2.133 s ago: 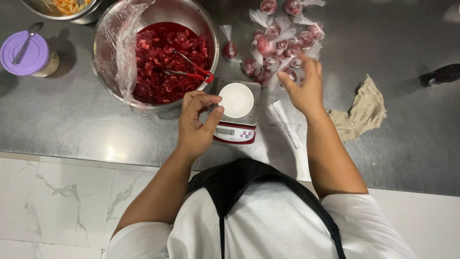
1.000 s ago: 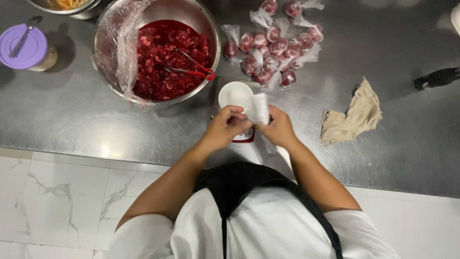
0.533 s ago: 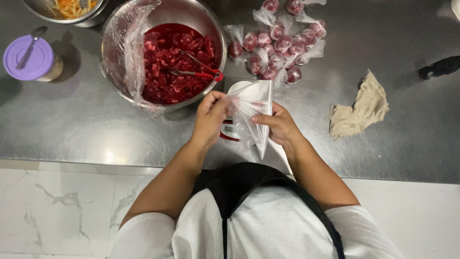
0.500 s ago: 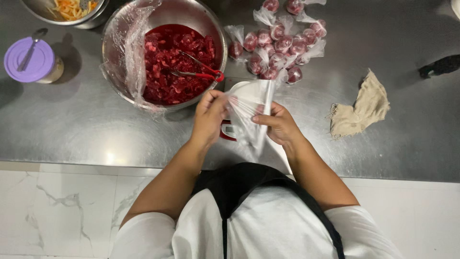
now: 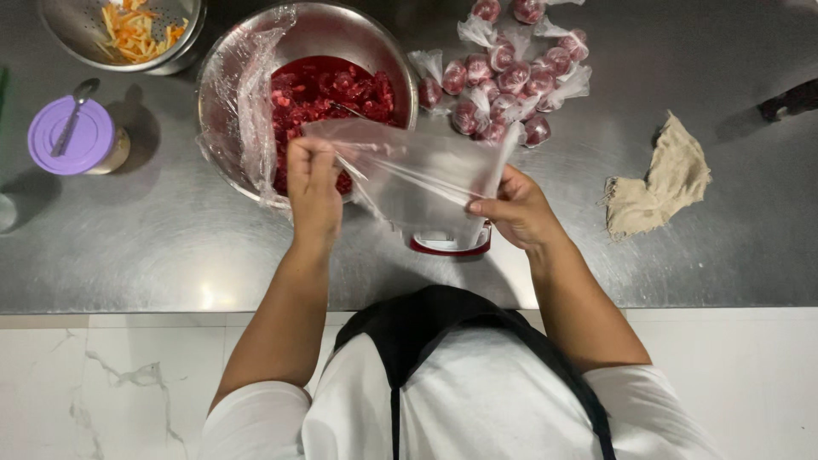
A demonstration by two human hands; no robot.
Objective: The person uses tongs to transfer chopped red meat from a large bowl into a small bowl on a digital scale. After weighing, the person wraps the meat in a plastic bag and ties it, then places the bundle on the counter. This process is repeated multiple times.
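My left hand (image 5: 313, 189) and my right hand (image 5: 517, 209) both pinch a clear plastic bag (image 5: 409, 170), pulled wide between them above a small red-edged kitchen scale (image 5: 450, 244). The left hand holds the bag's left edge over the rim of a steel bowl (image 5: 383, 51) filled with red chopped meat (image 5: 328, 94). The right hand grips the bag's right edge. A pile of several knotted bags of red meat (image 5: 504, 77) lies just beyond the right hand.
Loose plastic film hangs off the bowl's left rim (image 5: 243, 111). A purple-lidded jar (image 5: 72, 136) with a spoon on it stands at the left, a colander of orange strips (image 5: 128, 30) at the far left. A beige cloth (image 5: 660, 183) lies right on the steel counter (image 5: 128, 247).
My right hand left the pile of bags and joined the left over the scale. Together they picked up a clear bag and have spread it wide, the left hand moving toward the bowl.
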